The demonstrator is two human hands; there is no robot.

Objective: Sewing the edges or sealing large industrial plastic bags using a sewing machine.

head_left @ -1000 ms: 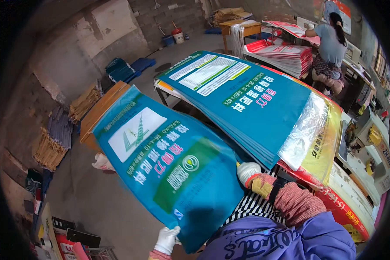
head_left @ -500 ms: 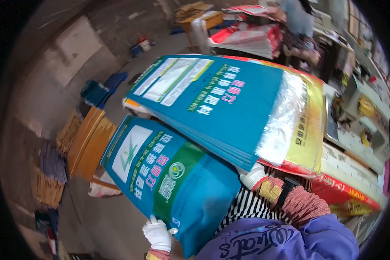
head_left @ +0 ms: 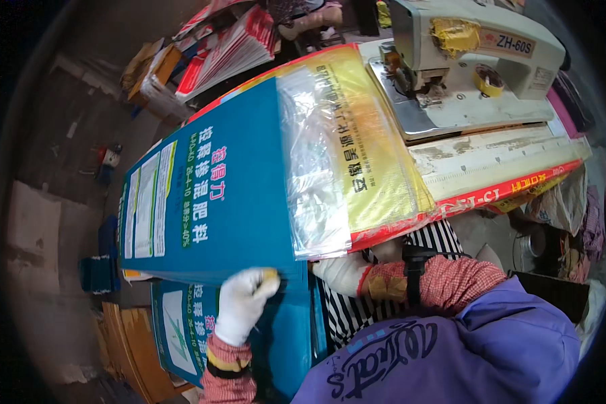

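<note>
A stack of flat blue printed bags (head_left: 249, 135) lies on the work table. Below its near edge, another blue bag (head_left: 283, 357) hangs down beside my lap. My left hand (head_left: 242, 306), in a white glove, is curled closed at the stack's near edge. Its motion blurs, and whatever the fingertips hold, if anything, does not show. Under the near right corner of the stack, my right hand (head_left: 347, 273), gloved too, is closed on the upper edge of the hanging bag, its fingertips partly hidden.
Clear plastic over a yellow bag (head_left: 377, 155) covers the table right of the stack. A sewing machine (head_left: 478, 60) stands at the far right, with a roll of yellow tape (head_left: 488, 79) on it. Red-and-white bags (head_left: 229, 50) are piled behind. Wooden furniture (head_left: 131, 343) stands at the left.
My view has turned right, bringing the sewing machine closer. My left hand has left the hanging bag's lower side and risen to the stack's near edge. The right hand stays by the corner.
</note>
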